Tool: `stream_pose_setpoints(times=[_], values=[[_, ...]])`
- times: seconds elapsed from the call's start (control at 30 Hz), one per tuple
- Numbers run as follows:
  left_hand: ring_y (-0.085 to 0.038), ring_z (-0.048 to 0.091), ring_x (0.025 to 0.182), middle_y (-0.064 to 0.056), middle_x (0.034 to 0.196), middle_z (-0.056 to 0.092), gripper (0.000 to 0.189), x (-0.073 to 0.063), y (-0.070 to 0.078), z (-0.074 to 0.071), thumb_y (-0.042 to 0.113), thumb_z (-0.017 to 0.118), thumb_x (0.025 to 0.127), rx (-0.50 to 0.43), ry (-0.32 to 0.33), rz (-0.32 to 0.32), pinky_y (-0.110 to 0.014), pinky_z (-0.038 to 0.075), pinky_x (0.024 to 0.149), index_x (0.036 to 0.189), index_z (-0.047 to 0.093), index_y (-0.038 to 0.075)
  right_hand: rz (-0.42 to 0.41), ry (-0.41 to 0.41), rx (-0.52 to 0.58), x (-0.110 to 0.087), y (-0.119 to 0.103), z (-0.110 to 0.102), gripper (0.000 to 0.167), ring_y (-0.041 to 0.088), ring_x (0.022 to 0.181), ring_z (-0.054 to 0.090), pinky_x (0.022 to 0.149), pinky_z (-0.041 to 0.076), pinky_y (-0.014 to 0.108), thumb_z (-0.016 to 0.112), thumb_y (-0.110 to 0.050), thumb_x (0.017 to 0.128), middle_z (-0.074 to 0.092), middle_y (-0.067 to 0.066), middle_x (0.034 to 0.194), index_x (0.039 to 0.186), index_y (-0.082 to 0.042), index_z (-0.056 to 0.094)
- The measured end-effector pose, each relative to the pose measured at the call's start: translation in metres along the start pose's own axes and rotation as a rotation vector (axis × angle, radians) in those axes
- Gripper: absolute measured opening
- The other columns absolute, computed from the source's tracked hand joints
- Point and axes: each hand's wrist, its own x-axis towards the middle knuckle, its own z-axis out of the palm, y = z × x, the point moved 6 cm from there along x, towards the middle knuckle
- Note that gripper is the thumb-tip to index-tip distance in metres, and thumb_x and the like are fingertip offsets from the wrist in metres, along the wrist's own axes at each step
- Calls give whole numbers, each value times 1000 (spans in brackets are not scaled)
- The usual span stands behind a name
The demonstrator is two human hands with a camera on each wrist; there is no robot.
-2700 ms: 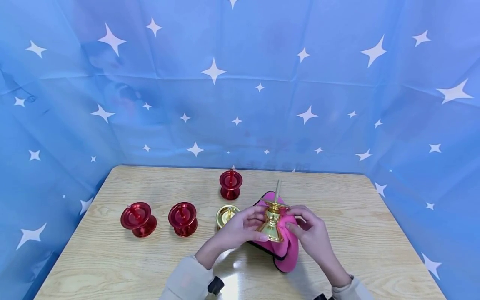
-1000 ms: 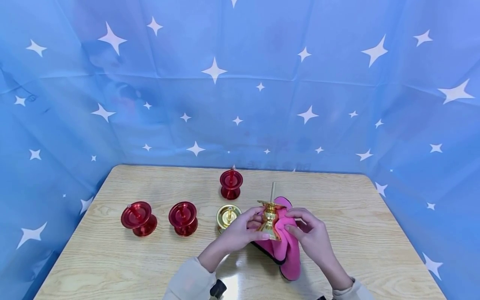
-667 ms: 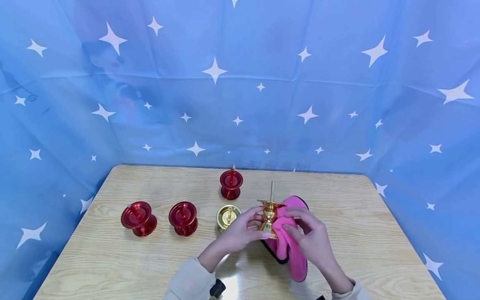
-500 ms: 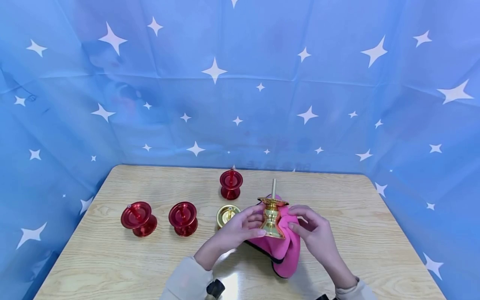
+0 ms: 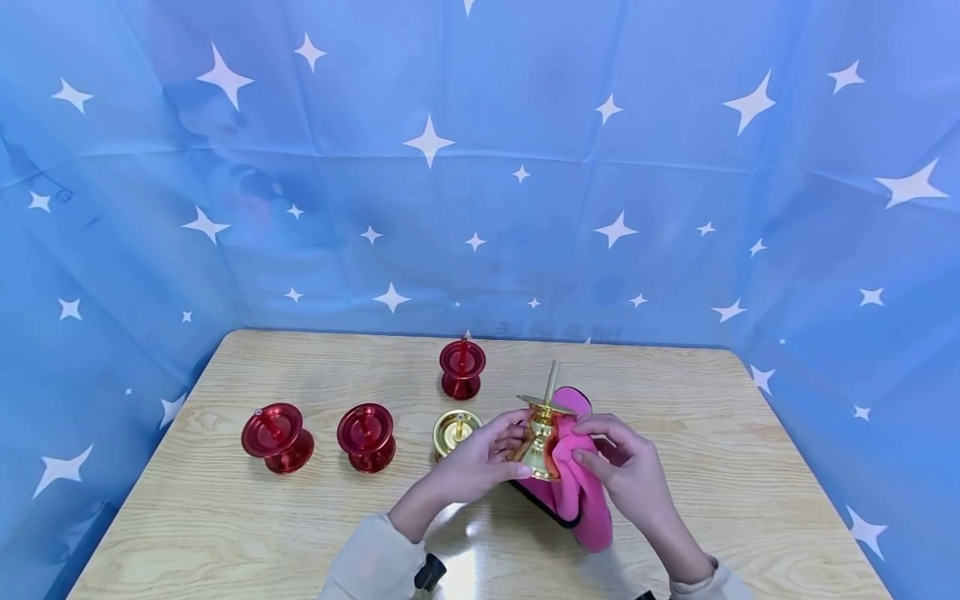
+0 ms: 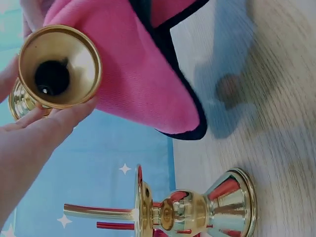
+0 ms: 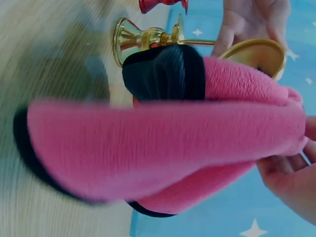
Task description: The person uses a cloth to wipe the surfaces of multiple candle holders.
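My left hand grips a gold candle holder by its waist and base, a little tilted above the table. Its hollow underside faces the camera in the left wrist view. With thumb and fingers, my right hand pinches a pink cloth with a black edge, pressing a fold of it against the holder's right side. The rest of the cloth hangs below, its underside dark in the right wrist view. A second gold candle holder stands upright just behind my left hand, partly hidden by it.
Three red candle holders stand on the wooden table: one at the far left, one left of centre and one at the back. A blue curtain with white stars hangs behind the table's back edge.
The cloth has shifted back and forth along the held candle holder's right side, its hanging end swinging. The holder has tilted slightly to and fro in my left hand. The standing holders have not moved.
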Motion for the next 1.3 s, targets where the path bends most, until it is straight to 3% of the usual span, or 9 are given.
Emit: stream_pose_setpoints(times=[0.2, 0.33, 0.4, 0.53, 0.7, 0.8, 0.9, 1.13, 1.3], values=[[-22, 45, 114, -10, 122, 45, 72, 1, -4, 4, 5, 70, 78, 20, 34, -8, -26, 41, 93, 137, 30, 5, -11, -3, 1, -1, -3, 1, 26, 8, 96, 56, 82, 48, 19, 67, 16, 72, 60, 14, 98, 95, 4, 63], [-17, 50, 106, -4, 117, 49, 80, 2, -6, 7, 13, 79, 71, 120, 105, -16, -24, 45, 85, 135, 31, 10, -7, -9, 14, -2, -1, 4, 25, 9, 93, 57, 82, 49, 20, 67, 14, 72, 60, 14, 98, 95, 3, 63], [-18, 51, 105, -6, 119, 51, 78, 2, -7, 6, 14, 79, 71, 127, 135, -34, -24, 46, 82, 134, 33, 12, -14, -12, 11, -3, -1, 4, 25, 9, 94, 57, 82, 48, 20, 67, 14, 73, 59, 14, 98, 95, 4, 63], [-21, 49, 111, -11, 126, 50, 72, 0, -9, 5, 8, 74, 75, 10, 126, -70, -27, 45, 87, 135, 33, 12, 0, -4, 10, -3, 2, 3, 26, 9, 96, 57, 82, 49, 20, 67, 15, 72, 59, 14, 99, 95, 3, 63], [-26, 44, 118, -16, 134, 41, 70, 0, -7, 6, -4, 66, 77, -181, 36, -50, -31, 39, 97, 137, 29, 2, 51, -16, 3, -2, 10, 2, 24, 8, 96, 58, 80, 50, 21, 67, 13, 74, 60, 15, 100, 95, 2, 64], [-25, 42, 119, -16, 136, 37, 71, 0, -6, 8, -9, 65, 75, -223, -6, -37, -29, 37, 98, 136, 28, -2, 83, -33, 16, -2, 16, 2, 23, 10, 95, 58, 78, 51, 22, 67, 11, 75, 60, 15, 101, 95, 2, 64], [-26, 43, 117, -15, 131, 40, 72, 0, -6, 9, -11, 66, 73, -190, -7, -35, -31, 36, 100, 134, 29, -3, 92, -38, 29, -2, 18, 3, 22, 10, 94, 58, 78, 51, 22, 66, 12, 74, 60, 16, 100, 95, 3, 64], [-29, 49, 112, -13, 122, 52, 99, 0, -10, 4, -8, 73, 68, 29, 114, -107, -40, 41, 95, 145, 14, 12, 66, -34, -19, -1, 12, 0, 25, 8, 93, 58, 81, 49, 21, 66, 15, 72, 61, 14, 97, 92, 1, 64], [-26, 52, 109, -13, 122, 53, 85, 3, -11, 1, 11, 71, 80, 14, 128, -121, -34, 45, 91, 145, 17, 7, 74, -42, -23, -2, 15, 1, 24, 7, 93, 57, 81, 49, 21, 65, 17, 72, 60, 16, 98, 91, 2, 63]])
